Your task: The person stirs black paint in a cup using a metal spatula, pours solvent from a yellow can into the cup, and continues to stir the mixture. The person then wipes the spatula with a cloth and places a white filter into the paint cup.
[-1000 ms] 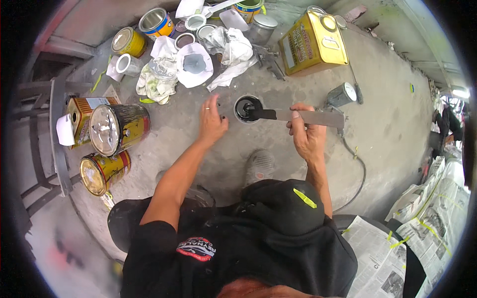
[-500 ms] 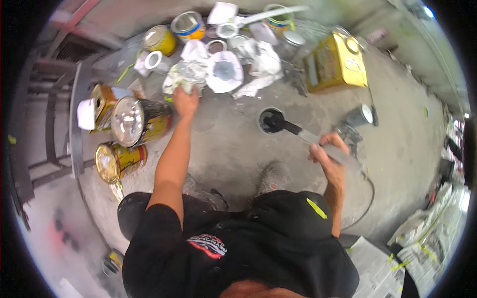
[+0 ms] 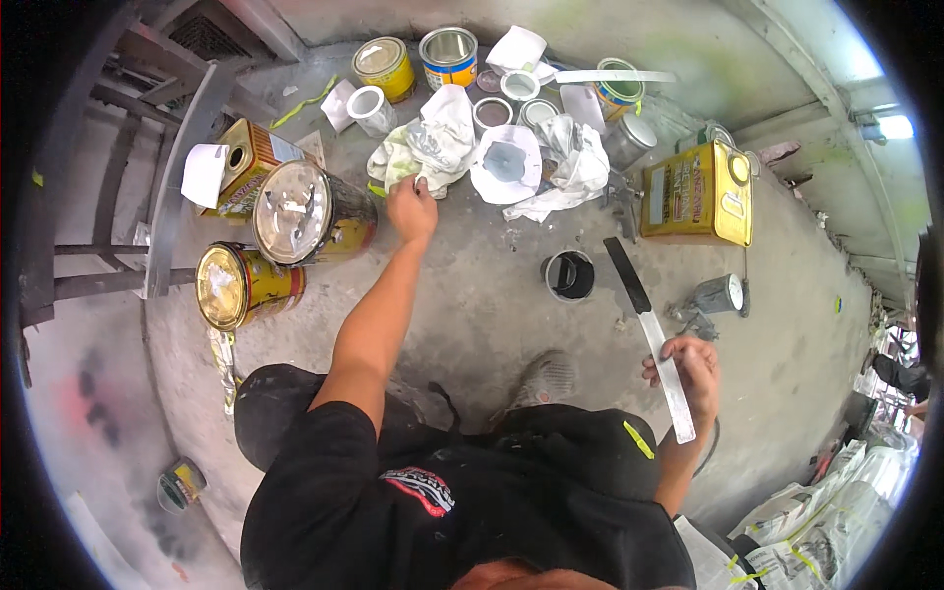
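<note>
Now left hand (image 3: 413, 208) on rag (image 3: 425, 147); right hand (image 3: 686, 370) holding stir stick (image 3: 649, 329).

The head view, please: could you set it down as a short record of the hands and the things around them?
Left hand: stretched forward, fingers on a crumpled rag
Right hand: holds a flat stir stick, dark at its far end
Small can: open, dark inside, on the concrete floor, beside the stick's tip
Yellow tin: rectangular, right of the small can
Big cans: lying on their sides at left
</note>
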Demonstrator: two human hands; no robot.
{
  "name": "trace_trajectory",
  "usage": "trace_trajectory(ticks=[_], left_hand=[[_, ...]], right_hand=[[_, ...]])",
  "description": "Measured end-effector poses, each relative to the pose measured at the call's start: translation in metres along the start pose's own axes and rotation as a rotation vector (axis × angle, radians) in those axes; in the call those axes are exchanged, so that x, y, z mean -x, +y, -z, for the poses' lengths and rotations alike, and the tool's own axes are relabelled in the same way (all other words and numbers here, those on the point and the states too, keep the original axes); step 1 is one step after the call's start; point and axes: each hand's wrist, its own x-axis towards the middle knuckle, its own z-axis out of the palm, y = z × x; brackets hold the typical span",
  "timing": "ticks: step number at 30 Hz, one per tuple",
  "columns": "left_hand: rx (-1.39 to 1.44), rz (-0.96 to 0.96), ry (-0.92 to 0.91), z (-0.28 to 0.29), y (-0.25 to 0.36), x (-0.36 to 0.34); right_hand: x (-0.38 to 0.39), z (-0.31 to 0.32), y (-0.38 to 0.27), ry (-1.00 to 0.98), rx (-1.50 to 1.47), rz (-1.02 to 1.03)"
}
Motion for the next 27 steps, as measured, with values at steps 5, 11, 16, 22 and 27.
trace_trajectory(ticks=[5, 11, 16, 22, 27], left_hand=[[0.123, 0.221, 0.35, -0.006, -0.027, -0.001], [0.162, 0.372, 0.149, -0.002, -0.061, -0.035], [0.441, 0.474, -0.115, 0.011, -0.031, -0.023], [1.427, 0.767, -0.292, 0.029, -0.02, -0.012], [1.428, 0.756, -0.394, 0.027, -0.047, -0.012]], right_hand=[[-0.009, 0.014, -0.007, -0.213, 0.508, -0.171], [0.0, 0.002, -0.015, -0.208, 0.481, -0.234], [-0.018, -0.027, -0.016, -0.248, 0.52, -0.156], [-0.105, -0.141, 0.046, -0.471, 0.739, 0.12], [-0.166, -0.25, 0.087, -0.546, 1.151, 0.206]])
